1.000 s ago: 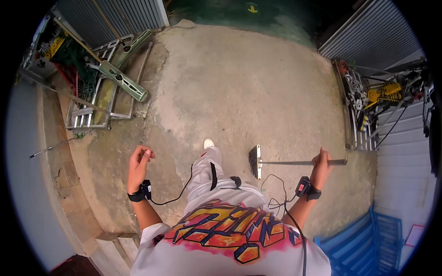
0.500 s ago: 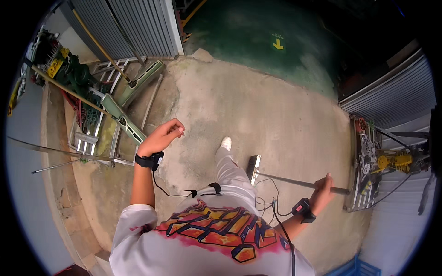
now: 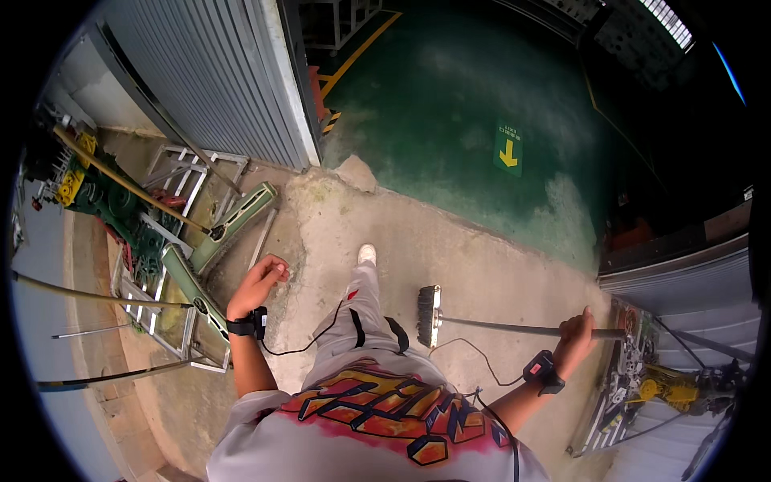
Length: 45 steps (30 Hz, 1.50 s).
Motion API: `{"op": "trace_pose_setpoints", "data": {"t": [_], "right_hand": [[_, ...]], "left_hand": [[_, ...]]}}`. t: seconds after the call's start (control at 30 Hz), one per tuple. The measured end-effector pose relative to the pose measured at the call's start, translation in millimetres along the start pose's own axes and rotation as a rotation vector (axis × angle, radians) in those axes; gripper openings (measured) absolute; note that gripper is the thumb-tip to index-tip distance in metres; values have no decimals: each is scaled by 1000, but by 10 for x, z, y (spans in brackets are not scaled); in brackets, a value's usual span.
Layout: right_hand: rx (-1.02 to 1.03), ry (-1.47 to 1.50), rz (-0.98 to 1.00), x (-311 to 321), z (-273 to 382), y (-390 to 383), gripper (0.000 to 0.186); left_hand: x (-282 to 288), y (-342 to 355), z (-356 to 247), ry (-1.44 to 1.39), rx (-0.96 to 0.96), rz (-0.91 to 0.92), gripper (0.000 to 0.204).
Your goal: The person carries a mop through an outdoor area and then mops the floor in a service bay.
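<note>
My right hand [image 3: 576,332] is wrapped round the grey pole of a broom [image 3: 498,324]. Its broad head, with dark bristles pointing left, is low by my legs, and the pole's far end sticks out past my fist to the right. My left hand [image 3: 259,287] hangs in front of me on the left, fingers loosely bent, with nothing visible in it. Nearest to it is a green broom head [image 3: 195,293] with a long handle. A second green broom head [image 3: 233,229] rests just behind that one. Dark straps with small boxes circle both wrists.
Metal frames carrying engine-like machines stand at left [image 3: 136,217] and right [image 3: 671,388]. A corrugated metal door [image 3: 217,72] borders the opening at far left. Beyond the pale concrete [image 3: 482,265] lies a green floor [image 3: 434,120] with a yellow arrow. Cables hang near my waist.
I have stepped forward, and more of the green floor has come into view. The broom moved along in my right hand, which is farther right. My left hand is lower in view.
</note>
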State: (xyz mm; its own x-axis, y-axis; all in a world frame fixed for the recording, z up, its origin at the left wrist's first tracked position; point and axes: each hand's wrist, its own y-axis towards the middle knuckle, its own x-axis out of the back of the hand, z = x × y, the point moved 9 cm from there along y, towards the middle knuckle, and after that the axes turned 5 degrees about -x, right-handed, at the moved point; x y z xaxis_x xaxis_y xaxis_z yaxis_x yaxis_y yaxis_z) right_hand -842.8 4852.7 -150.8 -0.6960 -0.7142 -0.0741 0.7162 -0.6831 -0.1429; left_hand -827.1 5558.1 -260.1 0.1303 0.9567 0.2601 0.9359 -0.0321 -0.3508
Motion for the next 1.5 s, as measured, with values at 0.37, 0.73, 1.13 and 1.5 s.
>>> {"op": "trace_pose_setpoints", "data": {"t": [0.37, 0.73, 1.13, 1.5], "right_hand": [[145, 73, -469, -1899, 122, 3592, 46], [183, 33, -415, -4366, -497, 7410, 42], [-881, -469, -40, -7039, -4095, 8523, 22], [-521, 920, -579, -8370, -5039, 7645, 20]], "left_hand": [[36, 5477, -2083, 24, -201, 175, 22], [210, 9711, -2824, 89, -40, 178, 19], [1086, 12735, -3327, 131, 26, 216, 20], [819, 16218, -4118, 339, -72, 686, 24]]}}
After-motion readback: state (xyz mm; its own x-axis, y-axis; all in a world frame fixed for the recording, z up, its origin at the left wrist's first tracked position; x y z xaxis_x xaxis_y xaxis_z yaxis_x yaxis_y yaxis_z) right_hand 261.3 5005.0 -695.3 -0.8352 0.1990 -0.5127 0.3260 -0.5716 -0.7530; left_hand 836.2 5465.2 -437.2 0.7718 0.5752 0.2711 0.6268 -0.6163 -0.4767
